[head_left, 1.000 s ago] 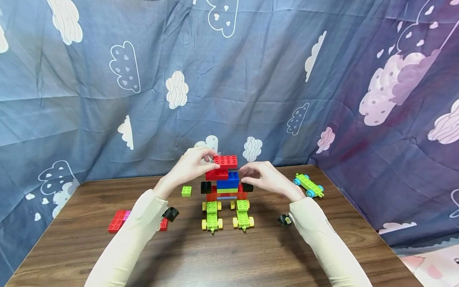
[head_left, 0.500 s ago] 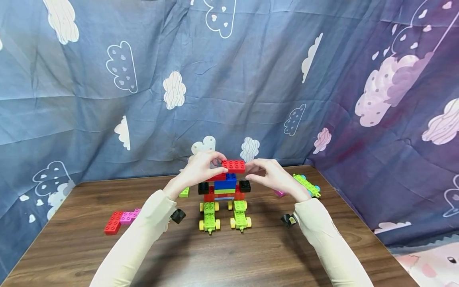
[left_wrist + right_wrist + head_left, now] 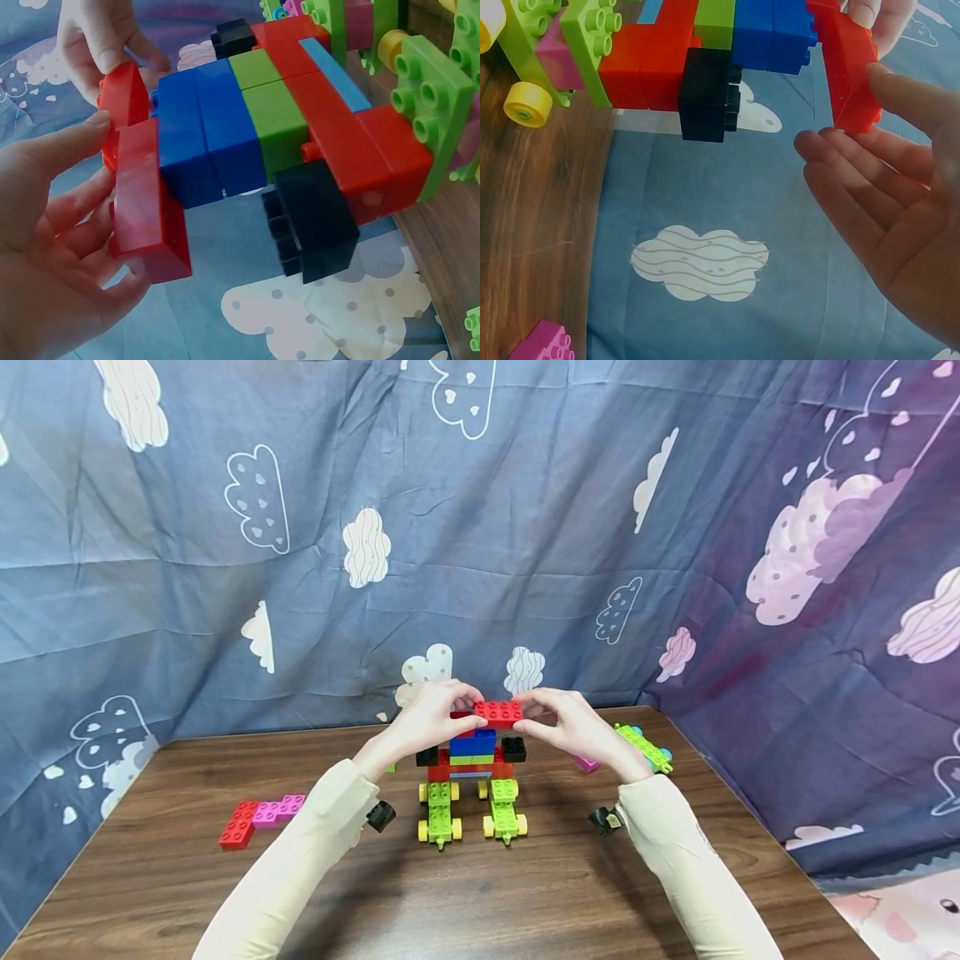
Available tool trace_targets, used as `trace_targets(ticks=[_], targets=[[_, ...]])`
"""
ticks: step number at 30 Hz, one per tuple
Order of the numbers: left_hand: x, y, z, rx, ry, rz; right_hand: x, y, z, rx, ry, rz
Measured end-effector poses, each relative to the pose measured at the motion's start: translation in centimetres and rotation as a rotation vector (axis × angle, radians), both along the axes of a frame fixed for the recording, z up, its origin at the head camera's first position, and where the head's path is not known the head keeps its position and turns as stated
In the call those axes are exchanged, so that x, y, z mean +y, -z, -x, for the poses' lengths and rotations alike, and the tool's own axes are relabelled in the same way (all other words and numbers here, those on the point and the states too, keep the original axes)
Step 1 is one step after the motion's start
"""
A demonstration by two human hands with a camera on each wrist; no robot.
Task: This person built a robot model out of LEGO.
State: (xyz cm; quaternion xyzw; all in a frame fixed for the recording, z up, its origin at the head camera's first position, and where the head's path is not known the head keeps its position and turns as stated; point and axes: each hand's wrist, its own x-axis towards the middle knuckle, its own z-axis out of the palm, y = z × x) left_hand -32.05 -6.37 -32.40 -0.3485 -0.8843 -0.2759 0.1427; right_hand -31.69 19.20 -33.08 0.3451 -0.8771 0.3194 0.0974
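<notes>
A red brick (image 3: 498, 713) with studs on top is held at its two ends over a standing brick figure. My left hand (image 3: 427, 718) grips its left end, thumb in front. My right hand (image 3: 562, 724) pinches the right end between thumb and fingers. Another red brick (image 3: 150, 202) sits on the blue bricks (image 3: 472, 743), partly behind my left hand. Black bricks (image 3: 513, 748) stick out at both sides of the figure. Its feet are two lime wheeled bases (image 3: 439, 814) with yellow wheels. In the right wrist view, the held red brick (image 3: 853, 75) appears slightly tilted beside the blue ones.
On the left of the wooden table (image 3: 480, 902) lie a red brick (image 3: 240, 825) and pink bricks (image 3: 278, 811). A lime wheeled base with blue wheels (image 3: 643, 747) and a pink brick (image 3: 585, 763) are at the right. A patterned cloth (image 3: 480, 568) hangs behind.
The red brick has moved right and slightly down in my left hand. My right hand has come against its right end and now holds it too.
</notes>
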Motion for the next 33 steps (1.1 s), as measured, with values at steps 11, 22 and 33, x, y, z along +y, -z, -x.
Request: trace_targets(ticks=[11,22,33], targets=[[-0.1,0.7,-0.1,-0.010,0.001,-0.008,-0.2,0.4,0.2,0.009,-0.005,-0.037],[-0.9,0.9,-0.3,-0.014,0.006,0.047,-0.2,0.5,0.1,-0.014,0.006,-0.060],[-1.6,1.3,-0.4,0.006,-0.008,0.042,-0.4,0.5,0.1,0.006,-0.010,-0.086]])
